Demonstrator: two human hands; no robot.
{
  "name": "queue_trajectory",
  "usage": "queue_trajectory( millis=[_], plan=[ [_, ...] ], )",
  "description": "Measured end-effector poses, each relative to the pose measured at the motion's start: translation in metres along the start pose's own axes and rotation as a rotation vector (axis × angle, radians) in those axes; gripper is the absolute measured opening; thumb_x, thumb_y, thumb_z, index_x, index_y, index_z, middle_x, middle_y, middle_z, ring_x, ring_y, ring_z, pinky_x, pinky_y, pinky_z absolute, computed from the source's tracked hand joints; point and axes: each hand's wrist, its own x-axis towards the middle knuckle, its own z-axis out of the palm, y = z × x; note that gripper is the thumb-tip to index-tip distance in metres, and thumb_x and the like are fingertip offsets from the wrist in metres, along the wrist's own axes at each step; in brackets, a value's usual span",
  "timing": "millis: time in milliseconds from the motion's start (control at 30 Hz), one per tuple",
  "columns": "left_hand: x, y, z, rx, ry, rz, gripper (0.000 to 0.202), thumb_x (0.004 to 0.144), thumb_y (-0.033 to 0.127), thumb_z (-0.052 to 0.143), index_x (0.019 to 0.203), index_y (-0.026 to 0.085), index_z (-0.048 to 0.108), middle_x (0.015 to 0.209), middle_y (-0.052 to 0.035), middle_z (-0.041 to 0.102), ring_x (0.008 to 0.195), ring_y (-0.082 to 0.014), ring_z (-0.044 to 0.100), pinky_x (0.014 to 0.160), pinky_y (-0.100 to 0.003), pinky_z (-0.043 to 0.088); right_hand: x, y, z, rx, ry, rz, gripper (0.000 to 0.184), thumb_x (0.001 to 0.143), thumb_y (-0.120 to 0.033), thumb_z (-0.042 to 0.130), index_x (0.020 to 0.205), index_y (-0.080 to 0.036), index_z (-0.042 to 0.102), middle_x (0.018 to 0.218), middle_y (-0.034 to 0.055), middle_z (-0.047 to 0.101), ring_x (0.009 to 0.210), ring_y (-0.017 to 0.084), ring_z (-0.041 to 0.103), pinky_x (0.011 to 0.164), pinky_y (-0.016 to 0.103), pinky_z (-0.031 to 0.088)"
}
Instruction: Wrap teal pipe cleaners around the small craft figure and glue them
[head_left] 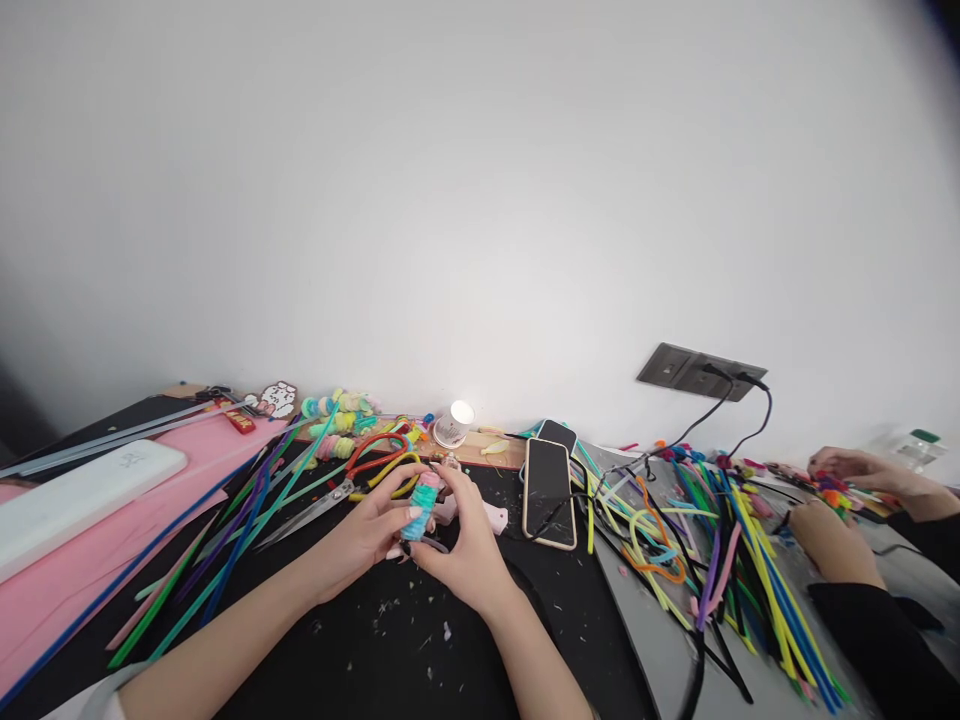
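Both my hands meet over the black table [390, 650] around a small fuzzy coil of pipe cleaner [421, 505], teal below and pink on top. My left hand [369, 535] grips it from the left with curled fingers. My right hand [466, 545] wraps round its right side and back. Just behind the coil lie scissors [315, 508] and red and yellow pipe cleaner loops [381, 455]. A pale glue gun [491, 517] is partly hidden behind my right hand.
Long pipe cleaners [225, 535] fan out at left beside a pink sheet [67, 580] and white case [75, 500]. Two phones [549, 490] lie right of my hands. A pile of coloured pipe cleaners [735, 560] covers the right, where another person's hands [847, 500] work. A wall socket [701, 372] holds cables.
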Motion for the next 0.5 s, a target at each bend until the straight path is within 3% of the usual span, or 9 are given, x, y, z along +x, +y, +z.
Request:
queue_trajectory(
  millis=[233, 500],
  plan=[
    [0.0016, -0.0010, -0.0002, -0.053, 0.031, -0.044, 0.064, 0.086, 0.036, 0.073, 0.143, 0.032, 0.047, 0.088, 0.0002, 0.067, 0.069, -0.0135, 0.057, 0.056, -0.021, 0.038, -0.0017, 0.0027, 0.0019, 0.006, -0.008, 0.035, 0.081, 0.072, -0.016, 0.076, 0.148, -0.026, 0.048, 0.151, 0.0135, 0.055, 0.142, 0.032, 0.050, 0.118, 0.052, 0.041],
    [0.0020, -0.0025, -0.0003, -0.057, 0.026, -0.022, 0.060, 0.086, 0.032, 0.071, 0.141, 0.031, 0.048, 0.083, 0.0022, 0.064, 0.062, -0.0110, 0.047, 0.053, -0.020, 0.033, -0.0028, 0.0021, 0.0068, 0.081, -0.004, 0.105, 0.081, 0.073, -0.018, 0.077, 0.149, -0.024, 0.049, 0.141, 0.0137, 0.065, 0.123, 0.030, 0.067, 0.101, 0.044, 0.057]
  ],
)
